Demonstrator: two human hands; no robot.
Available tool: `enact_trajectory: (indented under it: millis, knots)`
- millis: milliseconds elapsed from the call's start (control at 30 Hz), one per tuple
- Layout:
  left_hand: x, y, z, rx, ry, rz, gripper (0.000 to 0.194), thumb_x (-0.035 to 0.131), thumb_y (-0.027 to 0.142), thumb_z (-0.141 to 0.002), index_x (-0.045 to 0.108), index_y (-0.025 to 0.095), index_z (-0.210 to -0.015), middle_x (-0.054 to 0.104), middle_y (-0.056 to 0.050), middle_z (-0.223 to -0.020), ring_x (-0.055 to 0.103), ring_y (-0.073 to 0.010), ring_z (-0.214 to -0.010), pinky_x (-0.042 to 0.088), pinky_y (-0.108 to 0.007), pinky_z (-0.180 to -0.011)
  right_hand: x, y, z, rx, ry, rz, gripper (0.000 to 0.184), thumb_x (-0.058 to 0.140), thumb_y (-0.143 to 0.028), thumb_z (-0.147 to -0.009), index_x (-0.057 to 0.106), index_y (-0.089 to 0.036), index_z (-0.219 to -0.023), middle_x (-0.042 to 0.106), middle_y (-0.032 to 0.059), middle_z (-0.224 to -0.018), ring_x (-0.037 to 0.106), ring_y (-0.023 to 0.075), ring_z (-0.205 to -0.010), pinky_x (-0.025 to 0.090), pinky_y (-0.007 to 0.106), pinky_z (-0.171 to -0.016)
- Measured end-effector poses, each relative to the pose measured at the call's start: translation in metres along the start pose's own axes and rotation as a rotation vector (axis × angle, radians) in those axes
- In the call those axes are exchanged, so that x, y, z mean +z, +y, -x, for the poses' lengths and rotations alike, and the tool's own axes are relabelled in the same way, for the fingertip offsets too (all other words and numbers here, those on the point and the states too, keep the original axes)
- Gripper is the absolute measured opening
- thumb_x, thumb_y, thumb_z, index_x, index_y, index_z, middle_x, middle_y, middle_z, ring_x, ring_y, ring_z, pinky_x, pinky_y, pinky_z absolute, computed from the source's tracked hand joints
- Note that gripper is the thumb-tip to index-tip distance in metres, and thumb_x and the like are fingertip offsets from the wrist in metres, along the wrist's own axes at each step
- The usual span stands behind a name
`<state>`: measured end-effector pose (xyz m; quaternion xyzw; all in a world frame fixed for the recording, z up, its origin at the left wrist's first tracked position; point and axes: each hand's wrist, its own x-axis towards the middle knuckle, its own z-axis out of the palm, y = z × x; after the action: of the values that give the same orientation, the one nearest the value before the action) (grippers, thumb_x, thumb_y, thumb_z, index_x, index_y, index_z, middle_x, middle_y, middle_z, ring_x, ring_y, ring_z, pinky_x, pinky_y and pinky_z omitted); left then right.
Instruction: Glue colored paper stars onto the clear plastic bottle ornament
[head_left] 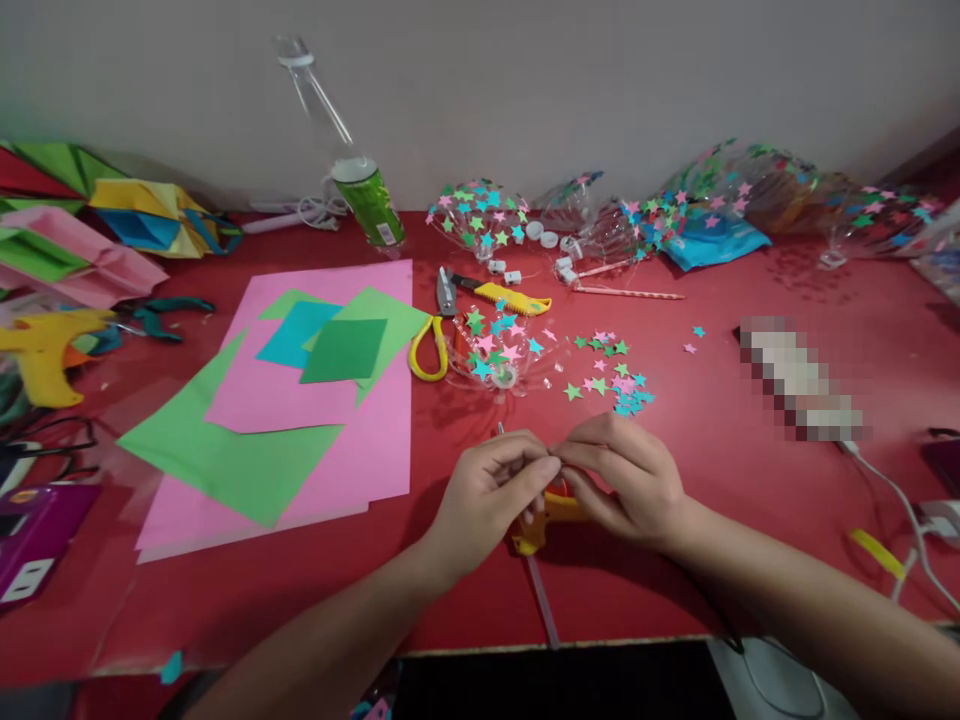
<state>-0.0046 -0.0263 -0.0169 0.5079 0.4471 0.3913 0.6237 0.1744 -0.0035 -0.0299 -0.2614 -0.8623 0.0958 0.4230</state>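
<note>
A red surface (750,540) meets a grey wall (487,90). Left of the yellow-handled scissors (439,325) lie pink paper sheets (386,440). Nearer the person than the scissors, and rightward, the left hand (491,495) pinches fingertips against the right hand (630,480) above a yellow glue gun (564,508); whether they grasp anything, I cannot tell. Paper stars (600,385) lie right of the scissors.

The head-worn camera looks forward and down across the red tabletop (720,440), from its near side to the grey wall (525,80) behind. It is near the left hand (499,490) and right hand (626,480), which show just below mid-view.
</note>
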Motion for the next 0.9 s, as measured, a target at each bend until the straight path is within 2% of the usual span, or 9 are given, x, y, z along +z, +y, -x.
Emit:
enact_trajectory:
  millis: [167, 333, 500, 600, 700, 767, 900]
  knots:
    - [-0.004, -0.004, -0.001, 0.103, 0.032, 0.035, 0.016, 0.058, 0.022, -0.083, 0.060, 0.015, -0.069, 0.052, 0.002, -0.067, 0.050, -0.0060, -0.048, 0.042, -0.019, -0.045, -0.003, -0.002, -0.004, 0.098, -0.043, -0.147, 0.024, 0.052, -0.012, -0.088, 0.060, -0.016, -0.110, 0.063, 0.0087, -0.093, 0.060, 0.0168, -0.085, 0.054, 0.031, -0.072]
    - [-0.006, -0.007, -0.004, 0.192, 0.060, -0.092, 0.015, 0.055, 0.010, -0.078, 0.060, 0.016, -0.065, 0.052, 0.002, -0.065, 0.049, -0.0066, -0.051, 0.040, -0.020, -0.047, -0.003, -0.002, -0.007, 0.348, -0.076, -0.271, 0.010, 0.057, -0.019, -0.088, 0.061, -0.018, -0.098, 0.063, 0.0038, -0.087, 0.060, 0.0137, -0.080, 0.052, 0.029, -0.072]
    - [-0.005, -0.005, -0.004, 0.254, 0.052, -0.206, 0.016, 0.053, 0.011, -0.078, 0.059, 0.016, -0.064, 0.052, 0.001, -0.065, 0.049, -0.0090, -0.055, 0.039, -0.022, -0.051, -0.001, -0.004, -0.009, 0.567, -0.101, -0.406, 0.004, 0.057, -0.019, -0.087, 0.059, -0.019, -0.083, 0.060, -0.0004, -0.077, 0.058, 0.0111, -0.071, 0.048, 0.026, -0.066]
    - [-0.004, -0.003, -0.004, 0.273, 0.048, -0.288, 0.016, 0.054, 0.012, -0.079, 0.058, 0.017, -0.064, 0.052, 0.001, -0.064, 0.049, -0.0105, -0.057, 0.039, -0.024, -0.054, -0.001, -0.004, -0.011, 0.598, -0.136, -0.436, 0.011, 0.055, -0.018, -0.087, 0.058, -0.019, -0.076, 0.059, -0.0016, -0.072, 0.056, 0.0103, -0.069, 0.046, 0.024, -0.065]
    - [-0.006, -0.001, -0.005, 0.327, 0.080, -0.365, 0.020, 0.054, 0.012, -0.082, 0.055, 0.017, -0.062, 0.052, 0.001, -0.062, 0.049, -0.0113, -0.059, 0.039, -0.025, -0.056, -0.006, -0.002, -0.013, 0.546, -0.152, -0.404, 0.010, 0.053, -0.020, -0.089, 0.057, -0.019, -0.080, 0.059, -0.0008, -0.075, 0.056, 0.0108, -0.070, 0.046, 0.025, -0.066]
    - [-0.012, 0.001, -0.005, 0.396, 0.141, -0.409, 0.020, 0.054, 0.012, -0.083, 0.055, 0.017, -0.064, 0.053, 0.000, -0.064, 0.050, -0.0118, -0.061, 0.039, -0.026, -0.057, -0.011, -0.002, -0.012, 0.477, -0.284, -0.307, 0.006, 0.053, -0.019, -0.087, 0.059, -0.018, -0.088, 0.061, 0.0021, -0.082, 0.056, 0.0126, -0.074, 0.046, 0.027, -0.068]
    - [-0.027, 0.005, -0.004, 0.491, 0.314, -0.451, 0.020, 0.055, 0.013, -0.085, 0.053, 0.018, -0.066, 0.048, 0.002, -0.062, 0.045, -0.0105, -0.058, 0.034, -0.026, -0.053, -0.014, -0.008, -0.004, 0.315, -0.733, 0.050, 0.036, 0.063, -0.023, -0.075, 0.057, -0.017, -0.110, 0.059, 0.0092, -0.107, 0.056, 0.0209, -0.087, 0.046, 0.034, -0.072]
